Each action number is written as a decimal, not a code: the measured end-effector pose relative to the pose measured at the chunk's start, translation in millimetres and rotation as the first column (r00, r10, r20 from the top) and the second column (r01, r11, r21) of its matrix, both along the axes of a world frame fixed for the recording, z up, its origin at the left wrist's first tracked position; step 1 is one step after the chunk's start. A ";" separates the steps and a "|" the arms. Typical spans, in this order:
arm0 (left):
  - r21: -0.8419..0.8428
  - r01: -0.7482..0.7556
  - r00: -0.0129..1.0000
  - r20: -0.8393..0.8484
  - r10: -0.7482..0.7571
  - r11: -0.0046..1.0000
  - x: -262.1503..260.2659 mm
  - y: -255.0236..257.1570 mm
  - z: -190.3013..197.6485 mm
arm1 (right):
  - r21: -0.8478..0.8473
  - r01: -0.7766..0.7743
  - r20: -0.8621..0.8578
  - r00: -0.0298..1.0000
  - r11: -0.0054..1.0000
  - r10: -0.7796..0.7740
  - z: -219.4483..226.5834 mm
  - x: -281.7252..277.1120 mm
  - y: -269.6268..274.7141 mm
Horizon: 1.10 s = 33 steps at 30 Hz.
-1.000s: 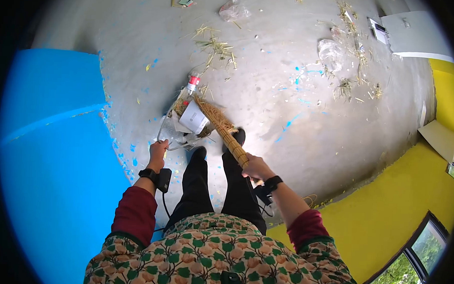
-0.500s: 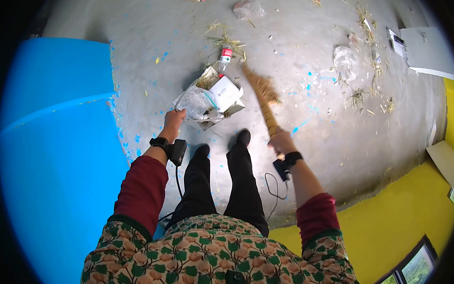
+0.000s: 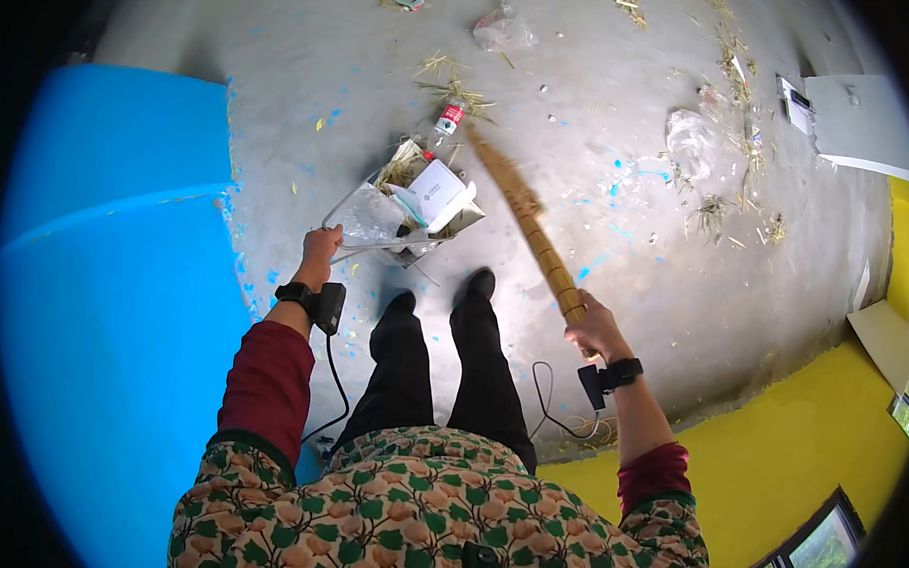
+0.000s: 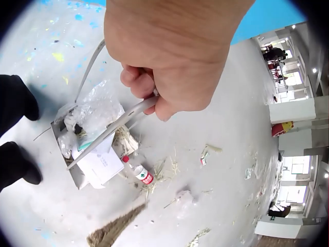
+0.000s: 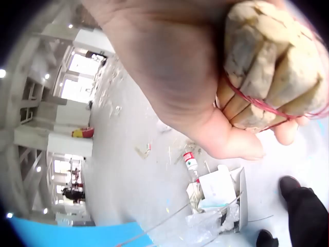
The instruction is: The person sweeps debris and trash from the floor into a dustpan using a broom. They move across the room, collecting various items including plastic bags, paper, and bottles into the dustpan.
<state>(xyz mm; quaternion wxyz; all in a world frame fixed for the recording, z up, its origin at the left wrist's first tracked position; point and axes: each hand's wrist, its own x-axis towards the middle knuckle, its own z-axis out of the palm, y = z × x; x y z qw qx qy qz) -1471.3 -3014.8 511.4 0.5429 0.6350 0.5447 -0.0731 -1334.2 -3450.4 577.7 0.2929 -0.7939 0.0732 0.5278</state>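
My left hand (image 3: 321,254) grips the thin grey loop handle (image 4: 121,122) of a box-like dustpan (image 3: 465,222) on the floor. In the dustpan sit a white box (image 3: 440,193), crumpled clear plastic (image 3: 372,216) and straw. A plastic bottle (image 3: 447,121) with a red label lies at its far edge, red cap toward the pan. My right hand (image 3: 598,329) holds the bound handle of a straw broom (image 3: 548,255), whose brush end slants away to the right of the dustpan. In the right wrist view, red cord wraps the broom's butt end (image 5: 267,72).
Straw scraps (image 3: 456,92) lie beyond the bottle. Plastic bags (image 3: 692,142) and more litter are scattered farther off. A blue wall (image 3: 113,302) stands at left, a yellow wall (image 3: 729,449) at right. My shoes (image 3: 480,283) are just behind the dustpan.
The broom has swung right, from close beside the dustpan's contents to apart from it, and my right hand has drawn back. My left hand still grips the handle.
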 end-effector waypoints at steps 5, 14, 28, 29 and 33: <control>0.032 0.011 1.000 -0.004 -0.011 0.999 -10.3 28.7 5.1 | 0.089 0.471 -0.188 0.873 0.877 -0.450 -39.4 23.0 4.9; 0.268 0.345 0.934 -0.198 -0.299 0.900 -15.1 63.5 -31.7 | 0.066 0.200 -0.395 0.905 0.978 -0.158 -47.3 -72.1 147.0; 0.042 0.250 0.968 -0.032 -0.249 0.967 -7.9 94.4 -44.5 | 0.162 0.123 -0.162 0.982 0.979 -0.096 7.9 -20.6 179.3; 0.172 0.352 0.935 -0.016 -0.355 0.920 -2.7 92.0 -34.8 | 0.111 0.099 -0.123 0.989 0.989 -0.086 18.7 -20.6 191.9; 0.153 0.281 0.953 0.070 -0.295 0.947 15.9 73.7 17.1 | 0.179 -0.060 -0.154 0.984 0.982 0.089 54.5 -29.9 220.4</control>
